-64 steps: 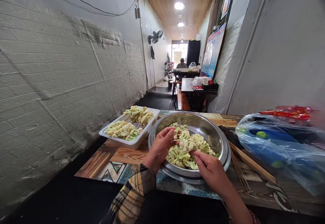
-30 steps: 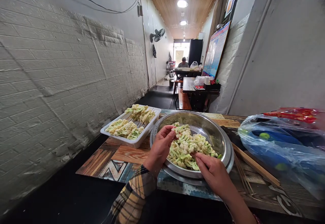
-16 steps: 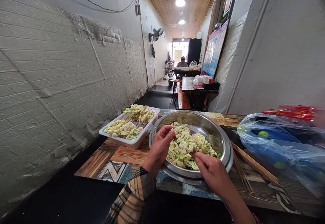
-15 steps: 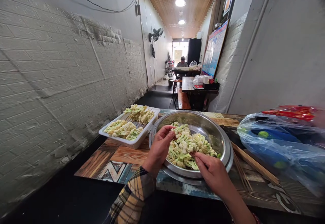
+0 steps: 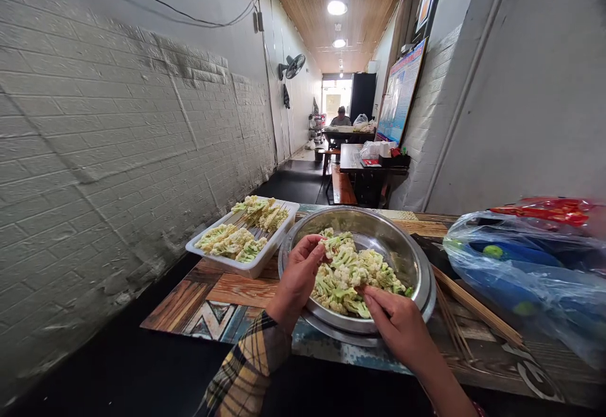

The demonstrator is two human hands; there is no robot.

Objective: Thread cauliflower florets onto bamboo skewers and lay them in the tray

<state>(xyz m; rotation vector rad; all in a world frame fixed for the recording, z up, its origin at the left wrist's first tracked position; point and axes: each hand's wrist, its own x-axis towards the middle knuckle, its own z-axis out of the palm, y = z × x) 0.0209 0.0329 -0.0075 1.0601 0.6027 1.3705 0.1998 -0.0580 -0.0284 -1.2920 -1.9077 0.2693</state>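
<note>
A steel bowl point(image 5: 402, 250) on the table holds a heap of cauliflower florets point(image 5: 360, 275). My left hand point(image 5: 298, 275), in a plaid sleeve, reaches over the bowl's near left rim and pinches a floret point(image 5: 334, 242) at the top of the heap. My right hand point(image 5: 402, 328) comes in at the near right rim, fingers pressed together on a thin skewer that runs into the florets; most of the skewer is hidden. A white tray point(image 5: 246, 267) of skewered cauliflower sits to the left of the bowl.
Loose bamboo skewers point(image 5: 473, 306) lie right of the bowl. A plastic bag point(image 5: 525, 272) with blue and green items fills the table's right side. A brick wall point(image 5: 118, 152) runs along the left. Far down the corridor a person point(image 5: 341, 117) sits at tables.
Since two seconds ago my left hand has lifted a floret slightly from the heap. My right hand stays at the near rim. The view shifts a little.
</note>
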